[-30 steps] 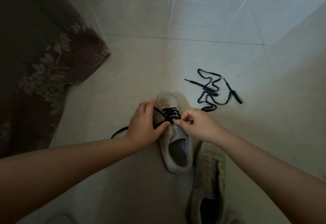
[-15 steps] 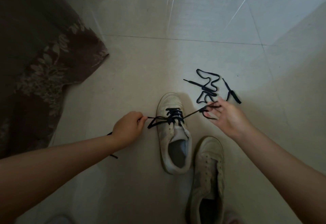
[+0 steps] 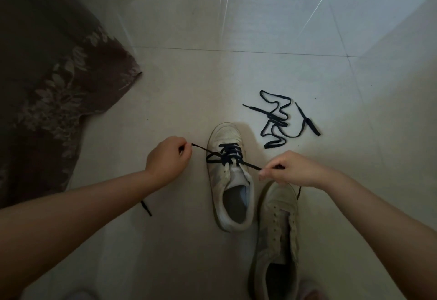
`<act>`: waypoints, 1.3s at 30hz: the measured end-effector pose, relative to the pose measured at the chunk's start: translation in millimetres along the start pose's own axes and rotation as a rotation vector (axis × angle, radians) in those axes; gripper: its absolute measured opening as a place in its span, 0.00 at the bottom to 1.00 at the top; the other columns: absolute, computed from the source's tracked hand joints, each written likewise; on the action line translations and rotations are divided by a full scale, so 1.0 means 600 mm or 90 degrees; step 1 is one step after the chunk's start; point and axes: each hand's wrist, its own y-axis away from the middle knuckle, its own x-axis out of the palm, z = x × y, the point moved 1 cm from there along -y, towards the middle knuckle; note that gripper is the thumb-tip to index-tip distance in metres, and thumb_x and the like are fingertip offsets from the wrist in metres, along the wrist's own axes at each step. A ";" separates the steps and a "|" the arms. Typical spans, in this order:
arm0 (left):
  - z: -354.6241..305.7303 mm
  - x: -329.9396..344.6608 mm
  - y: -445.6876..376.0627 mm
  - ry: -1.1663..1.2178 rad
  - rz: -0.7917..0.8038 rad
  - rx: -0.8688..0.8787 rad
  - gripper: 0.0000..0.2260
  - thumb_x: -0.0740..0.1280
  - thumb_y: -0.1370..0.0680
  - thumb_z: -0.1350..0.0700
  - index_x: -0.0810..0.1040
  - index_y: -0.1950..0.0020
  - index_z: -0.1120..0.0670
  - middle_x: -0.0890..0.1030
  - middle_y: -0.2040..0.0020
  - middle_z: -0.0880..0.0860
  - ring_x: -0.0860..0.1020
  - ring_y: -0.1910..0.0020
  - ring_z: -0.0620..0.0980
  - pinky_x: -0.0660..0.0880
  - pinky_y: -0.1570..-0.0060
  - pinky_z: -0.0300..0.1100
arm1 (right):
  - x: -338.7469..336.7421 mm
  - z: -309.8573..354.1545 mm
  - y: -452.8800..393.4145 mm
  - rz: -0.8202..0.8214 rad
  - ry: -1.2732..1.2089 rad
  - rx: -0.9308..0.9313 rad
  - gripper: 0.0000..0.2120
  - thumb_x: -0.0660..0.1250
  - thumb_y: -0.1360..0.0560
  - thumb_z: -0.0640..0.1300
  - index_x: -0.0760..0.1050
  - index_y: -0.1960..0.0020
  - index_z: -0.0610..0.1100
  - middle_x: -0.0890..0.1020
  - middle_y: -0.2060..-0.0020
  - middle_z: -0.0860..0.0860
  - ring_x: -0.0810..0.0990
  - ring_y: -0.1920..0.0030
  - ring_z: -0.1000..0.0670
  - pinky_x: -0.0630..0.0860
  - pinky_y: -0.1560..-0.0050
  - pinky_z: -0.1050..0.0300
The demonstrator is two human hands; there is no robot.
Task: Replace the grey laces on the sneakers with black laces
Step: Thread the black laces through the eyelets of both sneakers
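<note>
Black lace (image 3: 228, 155) part-threaded through front eyelets of near sneaker (image 3: 230, 181), toe away from us on floor (image 3: 189, 86). We hold both ends out sideways, likely to tighten rows: left hand (image 3: 166, 157) fist gripping one end, right hand (image 3: 292, 169) pinching other. Second sneaker (image 3: 276, 233) unlaced, just beside. Spare black lace (image 3: 281, 117) waits beyond it. Patterned cloth (image 3: 47, 82) far left.

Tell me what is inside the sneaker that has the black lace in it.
The laced sneaker shows only a dark opening with a pale insole; nothing else visible there. Its toe end is covered by the upper and the black lace, so that part cannot be seen.
</note>
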 end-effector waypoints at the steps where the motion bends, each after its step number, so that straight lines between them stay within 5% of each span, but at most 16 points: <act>1: 0.000 -0.001 -0.001 -0.001 -0.002 -0.005 0.15 0.59 0.20 0.53 0.69 0.67 0.56 0.72 0.65 0.51 0.71 0.64 0.51 0.62 0.66 0.43 | -0.002 -0.003 0.000 -0.023 -0.063 0.006 0.09 0.66 0.24 0.53 0.83 0.56 0.50 0.74 0.76 0.57 0.67 0.75 0.57 0.66 0.70 0.66; 5: 0.002 -0.012 -0.006 -0.006 -0.028 -0.008 0.15 0.61 0.22 0.54 0.69 0.68 0.54 0.72 0.66 0.50 0.71 0.65 0.50 0.61 0.68 0.42 | -0.022 -0.044 -0.006 -0.176 -0.512 0.067 0.15 0.61 0.21 0.46 0.73 0.63 0.40 0.63 0.74 0.52 0.58 0.76 0.55 0.57 0.77 0.66; 8: 0.012 -0.020 -0.011 0.005 -0.032 -0.024 0.14 0.62 0.23 0.54 0.68 0.69 0.53 0.72 0.66 0.50 0.72 0.65 0.52 0.63 0.67 0.42 | -0.030 -0.072 -0.004 -0.301 -0.859 0.089 0.22 0.56 0.22 0.40 0.65 0.75 0.45 0.66 0.75 0.51 0.63 0.71 0.51 0.64 0.76 0.65; 11: 0.013 -0.016 -0.008 0.017 -0.001 -0.009 0.14 0.62 0.22 0.53 0.71 0.67 0.54 0.74 0.66 0.50 0.74 0.63 0.53 0.66 0.65 0.43 | -0.028 -0.066 0.008 -0.274 -1.039 0.043 0.18 0.61 0.31 0.40 0.65 0.79 0.45 0.79 0.65 0.45 0.83 0.56 0.47 0.81 0.55 0.57; 14: -0.006 -0.006 0.000 0.059 0.049 0.011 0.09 0.62 0.22 0.48 0.77 0.52 0.52 0.79 0.59 0.48 0.78 0.59 0.50 0.73 0.59 0.43 | -0.022 -0.034 0.001 -0.204 -1.084 -0.008 0.14 0.60 0.33 0.41 0.65 0.77 0.44 0.82 0.62 0.45 0.83 0.49 0.46 0.78 0.45 0.46; 17: -0.038 -0.001 0.004 0.077 0.078 0.084 0.17 0.62 0.23 0.43 0.73 0.38 0.50 0.80 0.56 0.47 0.79 0.54 0.50 0.76 0.53 0.44 | -0.016 0.003 -0.023 -0.201 -1.029 0.014 0.15 0.60 0.26 0.44 0.63 0.71 0.46 0.66 0.76 0.51 0.74 0.72 0.52 0.80 0.62 0.58; 19: -0.058 0.000 0.002 0.067 0.088 0.114 0.18 0.63 0.23 0.44 0.71 0.37 0.51 0.80 0.58 0.48 0.79 0.56 0.51 0.76 0.53 0.45 | -0.010 0.022 -0.035 -0.157 -0.869 0.063 0.15 0.62 0.23 0.49 0.62 0.66 0.47 0.61 0.77 0.53 0.62 0.76 0.56 0.66 0.75 0.65; 21: -0.073 0.001 -0.002 0.061 0.093 0.103 0.13 0.61 0.22 0.43 0.74 0.45 0.51 0.79 0.62 0.48 0.78 0.58 0.52 0.74 0.56 0.44 | -0.001 0.032 -0.043 -0.143 -0.561 0.090 0.12 0.65 0.25 0.54 0.70 0.58 0.46 0.64 0.73 0.55 0.62 0.75 0.57 0.59 0.74 0.65; 23: -0.083 0.001 -0.007 0.063 0.098 0.071 0.13 0.60 0.21 0.42 0.72 0.60 0.49 0.73 0.69 0.46 0.73 0.64 0.50 0.68 0.62 0.42 | 0.008 0.035 -0.049 -0.160 -0.201 0.072 0.16 0.67 0.28 0.60 0.76 0.51 0.48 0.72 0.67 0.57 0.69 0.68 0.59 0.65 0.67 0.63; 26: -0.084 0.005 -0.012 0.111 0.113 0.056 0.20 0.61 0.20 0.48 0.65 0.72 0.49 0.68 0.74 0.46 0.68 0.70 0.48 0.60 0.68 0.42 | 0.016 0.054 -0.050 -0.159 0.060 0.013 0.14 0.68 0.28 0.58 0.74 0.61 0.48 0.74 0.66 0.54 0.72 0.66 0.55 0.68 0.63 0.59; 30: -0.067 0.010 -0.013 0.126 0.100 0.056 0.18 0.62 0.20 0.52 0.66 0.70 0.51 0.68 0.73 0.48 0.68 0.69 0.50 0.64 0.66 0.44 | 0.008 0.054 -0.045 -0.086 0.115 -0.003 0.19 0.63 0.22 0.53 0.64 0.68 0.45 0.67 0.70 0.50 0.66 0.70 0.53 0.62 0.67 0.57; 35: -0.052 0.006 -0.014 0.117 0.070 0.042 0.17 0.61 0.20 0.51 0.67 0.69 0.51 0.69 0.73 0.49 0.69 0.70 0.50 0.67 0.66 0.44 | -0.008 0.010 -0.023 0.030 -0.256 0.061 0.15 0.62 0.21 0.47 0.63 0.64 0.45 0.62 0.73 0.53 0.59 0.74 0.54 0.56 0.71 0.59; 39: -0.052 0.009 -0.009 0.119 0.085 0.043 0.18 0.61 0.20 0.51 0.66 0.70 0.51 0.68 0.74 0.48 0.68 0.71 0.48 0.66 0.66 0.43 | 0.001 -0.001 -0.021 0.031 -0.292 0.069 0.13 0.63 0.22 0.44 0.64 0.64 0.44 0.62 0.72 0.51 0.60 0.73 0.54 0.57 0.71 0.60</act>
